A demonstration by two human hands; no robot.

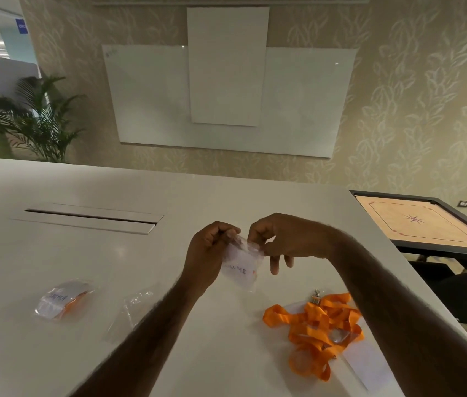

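Above the white table (54, 253) both my hands hold a clear plastic badge sleeve (241, 267) with a handwritten white card inside. My left hand (209, 250) pinches its top left corner. At the top right edge my right hand (278, 239) pinches it with thumb and forefinger, the other fingers hanging loose. A pile of orange lanyards (315, 325) with a metal clip lies at the lower right, partly over white paper cards (367, 365).
A filled badge sleeve with an orange lanyard (60, 300) lies at the left. An empty clear sleeve (129, 313) lies beside my left forearm. A cable slot cover (89, 217) is set into the table farther back. A carrom board (424, 222) stands beyond the right edge.
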